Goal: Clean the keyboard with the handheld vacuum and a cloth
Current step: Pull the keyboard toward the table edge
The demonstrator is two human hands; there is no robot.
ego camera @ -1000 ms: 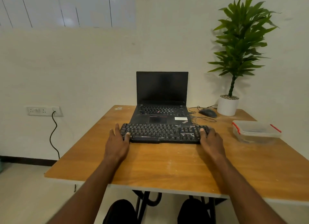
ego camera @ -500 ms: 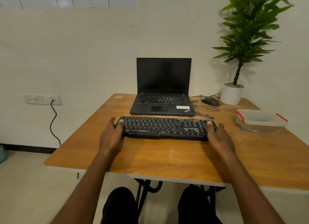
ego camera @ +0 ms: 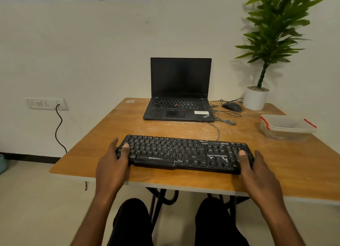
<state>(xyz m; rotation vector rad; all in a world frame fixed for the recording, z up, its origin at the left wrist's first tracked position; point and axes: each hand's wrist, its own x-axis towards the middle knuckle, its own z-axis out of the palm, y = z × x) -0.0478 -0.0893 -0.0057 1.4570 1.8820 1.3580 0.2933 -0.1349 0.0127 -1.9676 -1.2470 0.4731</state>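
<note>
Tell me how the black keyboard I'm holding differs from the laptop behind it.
The keyboard is a wide flat slab lying near the table's front edge, while the laptop stands open farther back with its dark screen upright. The left hand and right hand hold the keyboard's two ends; nothing touches the laptop. The keyboard has a number pad at its right end; the laptop has a touchpad below its keys. Both are black.

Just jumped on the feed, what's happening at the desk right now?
A seated person grips the black keyboard at both ends, left hand and right hand, thumbs on the keys. It sits near the front edge of the wooden table, well in front of the open laptop. No vacuum or cloth is in view, so cleaning hasn't started.
</note>
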